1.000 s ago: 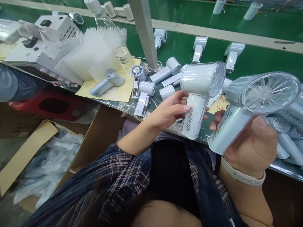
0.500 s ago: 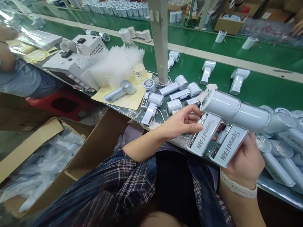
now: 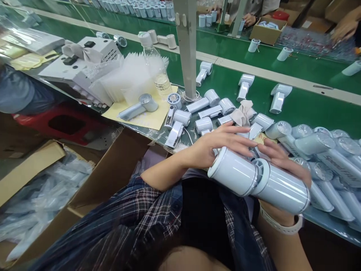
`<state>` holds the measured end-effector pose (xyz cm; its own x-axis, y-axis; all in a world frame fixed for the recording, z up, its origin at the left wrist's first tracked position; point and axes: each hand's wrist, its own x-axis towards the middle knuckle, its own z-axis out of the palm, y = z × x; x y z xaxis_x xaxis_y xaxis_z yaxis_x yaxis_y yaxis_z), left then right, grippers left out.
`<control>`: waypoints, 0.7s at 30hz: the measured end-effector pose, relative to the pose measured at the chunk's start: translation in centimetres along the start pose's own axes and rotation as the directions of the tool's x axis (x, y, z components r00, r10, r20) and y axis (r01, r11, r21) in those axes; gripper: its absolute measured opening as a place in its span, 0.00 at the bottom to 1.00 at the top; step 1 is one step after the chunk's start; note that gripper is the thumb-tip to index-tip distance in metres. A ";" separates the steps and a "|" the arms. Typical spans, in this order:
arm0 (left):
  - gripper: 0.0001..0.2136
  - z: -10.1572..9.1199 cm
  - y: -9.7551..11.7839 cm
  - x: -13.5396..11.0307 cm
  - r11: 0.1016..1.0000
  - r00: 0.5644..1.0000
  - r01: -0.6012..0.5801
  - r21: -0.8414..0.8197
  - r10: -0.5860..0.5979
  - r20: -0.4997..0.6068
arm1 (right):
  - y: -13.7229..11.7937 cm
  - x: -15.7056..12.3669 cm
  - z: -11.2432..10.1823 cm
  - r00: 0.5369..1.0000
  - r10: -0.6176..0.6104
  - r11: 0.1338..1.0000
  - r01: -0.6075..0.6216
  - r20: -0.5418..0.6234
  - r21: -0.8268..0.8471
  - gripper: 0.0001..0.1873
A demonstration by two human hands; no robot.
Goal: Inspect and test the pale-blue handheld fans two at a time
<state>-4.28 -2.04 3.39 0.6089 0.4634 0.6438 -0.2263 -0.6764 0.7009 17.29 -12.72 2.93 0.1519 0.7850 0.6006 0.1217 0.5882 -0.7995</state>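
Observation:
Two pale blue handheld fans (image 3: pixel 235 171) are held side by side in front of me, their round heads turned towards me and meeting at a vented end. My left hand (image 3: pixel 217 143) is behind the left fan, its fingers stretched across the handle side and its thumb hidden. Behind the other fan (image 3: pixel 286 188), my right hand (image 3: pixel 290 163) grips with its fingers reaching over towards the left ones. Both handles are mostly hidden by the heads and hands. A pale cloth bow (image 3: pixel 243 113) lies just beyond my fingers.
More fans (image 3: pixel 324 145) are piled at the right; several others (image 3: pixel 211 97) lie beyond my left hand. A bottle (image 3: pixel 162 81) and a fan (image 3: pixel 141 107) on yellow paper stand farther left. A metal post (image 3: pixel 187 49) rises beside the green belt (image 3: pixel 225 81). An open carton (image 3: pixel 104 177) holds plastic-wrapped pieces.
The two fans have tipped over, so their printed handles no longer face me and their heads point towards me. My left hand's fingers have stretched out over the handle side.

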 end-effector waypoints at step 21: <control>0.11 0.4 -0.9 -0.3 0.892 0.942 -0.298 0.341 0.332 -0.045 | 2.2 -0.7 0.5 0.995 -0.048 0.999 0.047 0.088 0.004 0.29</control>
<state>-3.93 -1.75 2.44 0.4646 0.2379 0.8529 -0.1243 -0.9362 0.3288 16.94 -11.93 0.75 0.0595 0.7701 0.6351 0.1247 0.6255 -0.7702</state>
